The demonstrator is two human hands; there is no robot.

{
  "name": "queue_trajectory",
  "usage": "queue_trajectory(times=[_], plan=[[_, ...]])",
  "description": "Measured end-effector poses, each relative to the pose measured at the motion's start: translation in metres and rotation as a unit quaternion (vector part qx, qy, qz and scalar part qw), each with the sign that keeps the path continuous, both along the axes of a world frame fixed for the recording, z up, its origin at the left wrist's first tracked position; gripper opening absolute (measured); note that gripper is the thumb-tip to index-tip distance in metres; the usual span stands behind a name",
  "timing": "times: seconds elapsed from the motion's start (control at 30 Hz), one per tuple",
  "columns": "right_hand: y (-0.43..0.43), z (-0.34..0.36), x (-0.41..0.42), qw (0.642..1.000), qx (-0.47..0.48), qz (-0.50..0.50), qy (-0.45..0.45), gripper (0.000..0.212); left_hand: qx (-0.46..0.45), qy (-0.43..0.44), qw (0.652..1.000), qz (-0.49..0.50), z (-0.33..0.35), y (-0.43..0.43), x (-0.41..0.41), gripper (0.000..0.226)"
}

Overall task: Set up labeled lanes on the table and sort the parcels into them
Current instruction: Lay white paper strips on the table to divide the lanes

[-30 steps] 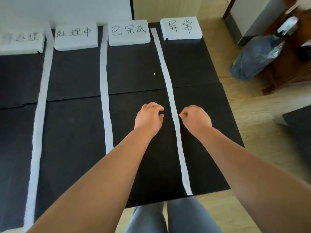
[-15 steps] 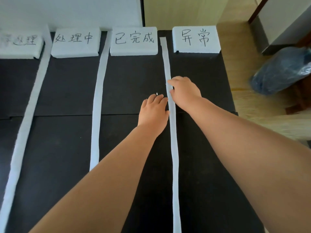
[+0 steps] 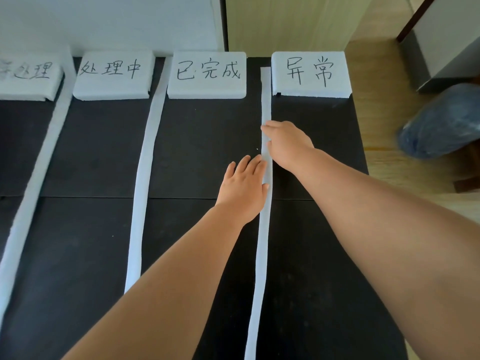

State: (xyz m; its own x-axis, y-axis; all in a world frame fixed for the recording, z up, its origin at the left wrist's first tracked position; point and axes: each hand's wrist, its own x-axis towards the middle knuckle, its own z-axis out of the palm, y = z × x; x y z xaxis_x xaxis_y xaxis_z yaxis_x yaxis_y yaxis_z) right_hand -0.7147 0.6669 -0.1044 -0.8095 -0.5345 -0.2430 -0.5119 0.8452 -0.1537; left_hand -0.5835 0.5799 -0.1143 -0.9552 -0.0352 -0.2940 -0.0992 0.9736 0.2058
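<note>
Before me the white right strip (image 3: pixel 262 242) runs flat from 6 to 12 o'clock; middle strip (image 3: pixel 142 190) and left strip (image 3: pixel 32 183) lie toward 9. Four lettered foam blocks (image 3: pixel 206 92) line 12.
</note>
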Motion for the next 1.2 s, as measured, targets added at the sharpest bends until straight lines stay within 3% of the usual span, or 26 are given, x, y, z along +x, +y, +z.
queue_trajectory(times=[0.33, 0.5, 0.77, 0.9, 1.07, 1.2], plan=[[0.000, -0.015, -0.010, 0.998, 0.025, 0.054, 0.000, 0.051, -0.004, -0.003, 1.000, -0.012, -0.005, -0.005, -0.002, 0.057], [-0.006, -0.009, -0.017, 1.000, 0.013, 0.010, -0.022, 0.053, -0.012, -0.014, 1.000, -0.017, -0.003, -0.005, -0.002, 0.058], [-0.010, 0.000, -0.028, 0.990, 0.124, 0.050, -0.047, 0.059, -0.007, -0.016, 1.000, -0.007, -0.005, -0.002, 0.002, 0.058], [-0.013, -0.001, -0.013, 0.990, 0.141, 0.029, -0.002, 0.062, 0.019, -0.003, 1.000, 0.000, -0.001, 0.004, 0.023, 0.053], [0.003, 0.004, 0.027, 0.993, 0.108, 0.021, 0.041, 0.048, 0.031, 0.001, 1.000, 0.004, -0.001, 0.007, 0.061, 0.049], [0.017, 0.002, 0.055, 0.989, 0.139, 0.028, 0.038, 0.058, 0.040, -0.003, 0.999, 0.013, 0.003, 0.016, 0.085, 0.050]])
